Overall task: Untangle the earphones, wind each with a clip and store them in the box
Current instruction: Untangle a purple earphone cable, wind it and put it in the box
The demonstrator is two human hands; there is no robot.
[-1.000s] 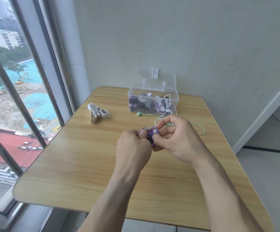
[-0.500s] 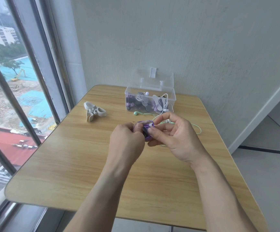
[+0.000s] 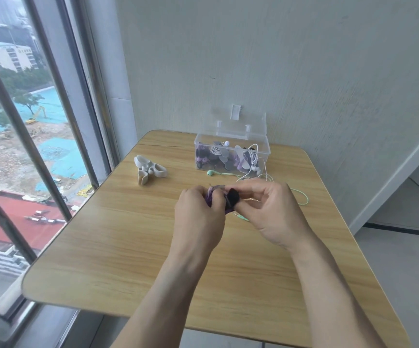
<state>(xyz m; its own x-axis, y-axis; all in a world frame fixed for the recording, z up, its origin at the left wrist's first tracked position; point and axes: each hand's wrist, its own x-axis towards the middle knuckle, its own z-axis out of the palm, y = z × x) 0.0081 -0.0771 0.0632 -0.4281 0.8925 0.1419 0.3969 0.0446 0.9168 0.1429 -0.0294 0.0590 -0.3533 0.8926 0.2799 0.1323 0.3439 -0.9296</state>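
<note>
Above the middle of the wooden table (image 3: 118,247), my left hand (image 3: 198,219) and my right hand (image 3: 271,212) together hold a wound purple earphone bundle (image 3: 211,195). My right fingers pinch its dark clip flap (image 3: 233,197). My left hand grips the bundle's other side, hiding most of it. A mint-green earphone (image 3: 212,173) lies on the table behind my hands, its cable (image 3: 302,198) looping to the right. The clear plastic box (image 3: 266,146) stands open at the back, with several wound earphones inside and a white cable (image 3: 258,169) hanging over its front.
Loose white clips (image 3: 149,169) lie at the back left of the table. A window with metal bars (image 3: 27,146) runs along the left edge. A wall stands right behind the box. The table's right edge drops to grey floor (image 3: 404,259).
Both hands kept working the purple bundle at the table's centre. My right fingers have turned the dark clip flap up over the bundle. The camera shifted slightly.
</note>
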